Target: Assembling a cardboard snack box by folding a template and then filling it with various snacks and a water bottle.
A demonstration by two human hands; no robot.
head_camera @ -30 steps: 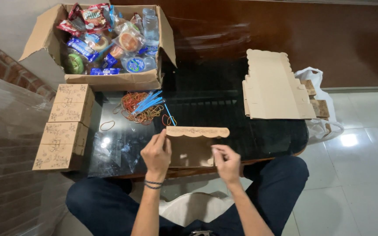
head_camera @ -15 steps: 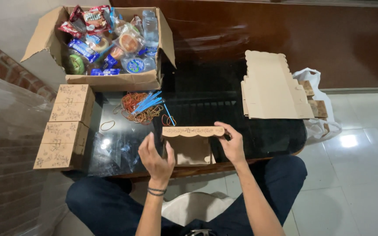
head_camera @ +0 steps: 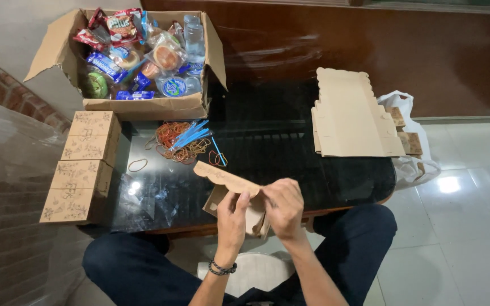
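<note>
Cardboard box, small, brown and only partly folded, is sitting at the near edge of the dark glass table, right in front of my lap, and I am gripping it with both hands. My left hand is closing its fingers around the box's near side, thumb pointing up against the scalloped flap that is tilting away toward the left. My right hand is curling over the box's right end, fingers bent and pressing on the cardboard, so both hands are shut on the same piece; how the fingertips sit underneath I cannot tell. Just beyond the box I am seeing a loose pile of rubber bands with some blue plastic strips lying across it, and a single band lying apart to its left. Farther back on the left, a large open carton is holding wrapped snacks and a water bottle. Along the table's left edge, a stack of finished patterned boxes is standing in a row. On the right side of the table, a pile of flat unfolded box blanks is lying well apart from my hands, with a white plastic bag hanging just beside it past the table's edge.
</note>
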